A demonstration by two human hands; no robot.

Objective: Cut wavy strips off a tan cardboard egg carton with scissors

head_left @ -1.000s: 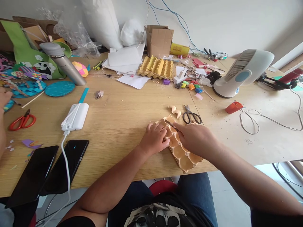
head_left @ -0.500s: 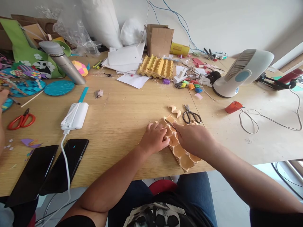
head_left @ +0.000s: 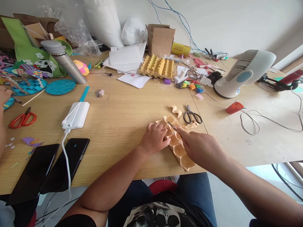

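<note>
A strip of tan egg carton (head_left: 180, 151) lies on the wooden table (head_left: 118, 126) in front of me. My left hand (head_left: 155, 138) presses down on its left edge with fingers curled. My right hand (head_left: 201, 148) is closed round a thin metal blade (head_left: 173, 126), whose tip rests on the carton's far cups. A cut-off carton scrap (head_left: 175, 110) lies just beyond, beside black scissors (head_left: 192, 115).
A white fan (head_left: 243, 74), an orange cup (head_left: 234, 107) and a looped cable (head_left: 258, 121) sit right. A yellow egg tray (head_left: 157, 66) and cardboard box (head_left: 161, 39) stand at back. Two phones (head_left: 49, 167), a power bank (head_left: 76, 115), red scissors (head_left: 22, 119) and another person's hand (head_left: 4, 94) are left.
My right hand has drawn the blade slightly back toward me along the carton. My left hand stays pressed on the carton's edge.
</note>
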